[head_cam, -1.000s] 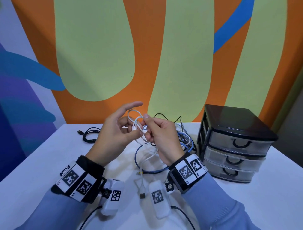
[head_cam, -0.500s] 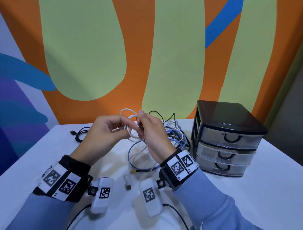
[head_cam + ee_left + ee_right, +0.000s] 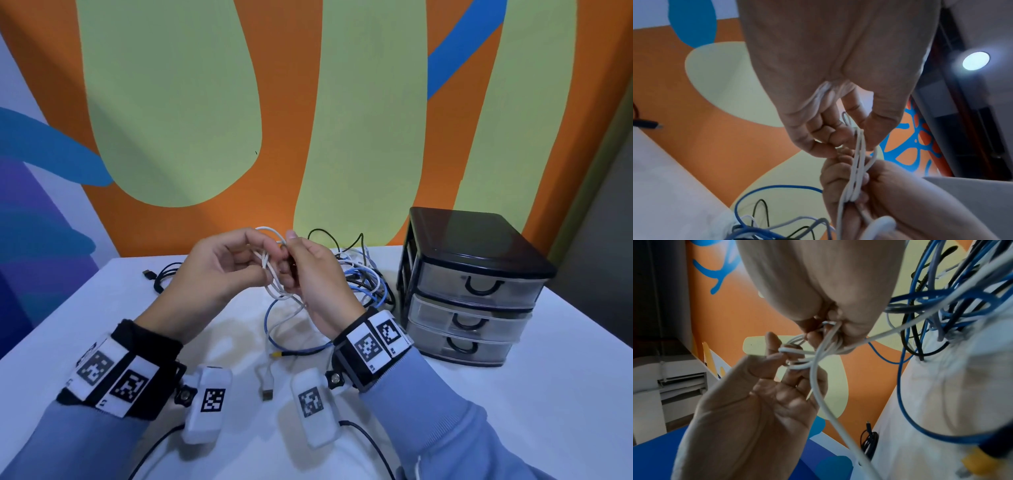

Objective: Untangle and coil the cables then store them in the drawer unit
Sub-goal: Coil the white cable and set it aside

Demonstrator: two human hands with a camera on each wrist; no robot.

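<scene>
Left hand (image 3: pixel 219 274) raised above table (image 3: pixel 548 394), fingers curled, thumb and fingertips pinching loops of white cable (image 3: pixel 274 277). Right hand (image 3: pixel 315 277) pressed close against it, fingers curled round same white loops from the other side. Small coil of several turns held between both hands; seen edge-on in left wrist view (image 3: pixel 857 170). One white strand trailing down from coil to tabletop, ending in USB plug (image 3: pixel 268 394) lying between the wrists.

Tangle of blue, white and black cables (image 3: pixel 363 284) on table just behind right hand, close beside drawer unit (image 3: pixel 472 284). Blue cable (image 3: pixel 291 353) looping forward from tangle toward right wrist, yellow-tipped end lying near white strand. Whether white cable is still caught in tangle: cannot tell.

Black cable (image 3: pixel 164 277), loosely coiled, on table left of left hand, well apart from tangle, plug pointing left.

Drawer unit at right: black top, three clear drawers with black handles, all closed.

Wrist bands with printed markers on both arms; blue sleeves.
</scene>
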